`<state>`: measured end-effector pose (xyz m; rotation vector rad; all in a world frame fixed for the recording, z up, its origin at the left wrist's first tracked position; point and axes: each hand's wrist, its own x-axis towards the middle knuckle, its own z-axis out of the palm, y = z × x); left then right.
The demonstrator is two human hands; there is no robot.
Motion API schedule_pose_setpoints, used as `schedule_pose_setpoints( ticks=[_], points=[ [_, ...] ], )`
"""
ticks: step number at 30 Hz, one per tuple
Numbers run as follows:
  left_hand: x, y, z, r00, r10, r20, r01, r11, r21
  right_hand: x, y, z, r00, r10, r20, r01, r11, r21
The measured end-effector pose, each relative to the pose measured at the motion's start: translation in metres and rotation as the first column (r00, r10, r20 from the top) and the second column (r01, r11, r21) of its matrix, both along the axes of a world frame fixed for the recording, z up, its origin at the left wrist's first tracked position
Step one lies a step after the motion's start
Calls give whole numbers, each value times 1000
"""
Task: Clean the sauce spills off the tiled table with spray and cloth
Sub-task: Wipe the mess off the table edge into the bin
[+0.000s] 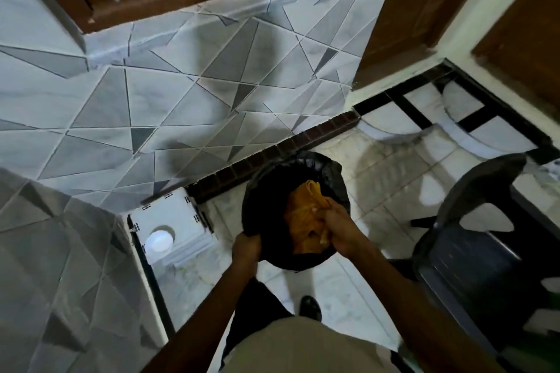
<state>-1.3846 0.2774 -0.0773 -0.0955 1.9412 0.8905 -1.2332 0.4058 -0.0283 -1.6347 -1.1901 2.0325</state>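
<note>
One wide-angle view is provided. It is taken from head height and directed steeply downward onto the nearby floor [394,200].

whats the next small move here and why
Probably open the right hand and let the cloth drop. It grips the orange cloth inside the mouth of the black-lined bin, whose rim the left hand holds.
</note>
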Motion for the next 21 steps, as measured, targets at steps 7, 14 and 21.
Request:
schedule_pose_setpoints(
  ticks=[7, 14, 21],
  points=[
    [84, -43, 26, 993, -110, -49, 107, 992, -67, 94, -38, 23, 960, -187, -208, 134, 961, -243],
    [150, -70, 50, 997, -63, -47, 68, 992, 107, 180, -97, 34, 977, -139, -163, 125, 988, -91],
    [209, -99, 47, 950, -308, -49, 311, 945, 100, 264, -164, 44, 937, -323, -132, 323, 946, -20]
  ],
)
